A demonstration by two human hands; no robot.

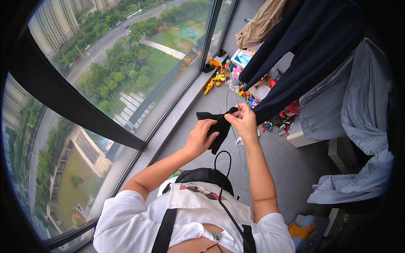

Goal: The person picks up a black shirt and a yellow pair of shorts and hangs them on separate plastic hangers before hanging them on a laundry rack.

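In front of my body, both hands are raised over the grey floor with a small black garment [219,125] between them. My left hand [200,135] grips its near left side, fingers curled over the cloth. My right hand [244,119] pinches its upper right edge, with thumb and forefinger together. A thin wire hanger [237,90] runs upward and downward from the right hand's fingers. Its exact outline is hard to make out. The cloth is bunched, so its kind of garment cannot be told.
Dark trousers [291,55] and grey clothes [363,97] hang at the right. Toys [219,78] lie scattered by the window ledge [177,110]. A tall window fills the left side. A black cable [220,189] loops up from my chest. An orange glove [302,230] lies at lower right.
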